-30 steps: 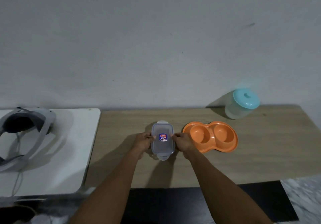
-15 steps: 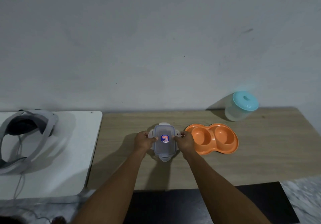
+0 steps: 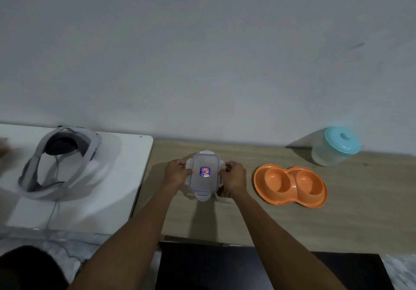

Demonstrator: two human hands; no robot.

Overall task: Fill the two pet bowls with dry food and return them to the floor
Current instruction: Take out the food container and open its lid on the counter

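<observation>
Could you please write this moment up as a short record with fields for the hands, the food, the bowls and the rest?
left hand: grips the left edge of the clear lid
right hand: grips the lid's right edge
dry food: brown, showing under the lid's near right corner
double bowl: orange, both wells empty, on the wooden table right of the hands
round tub: teal lid on, back right
headset: on the white table at the left
</observation>
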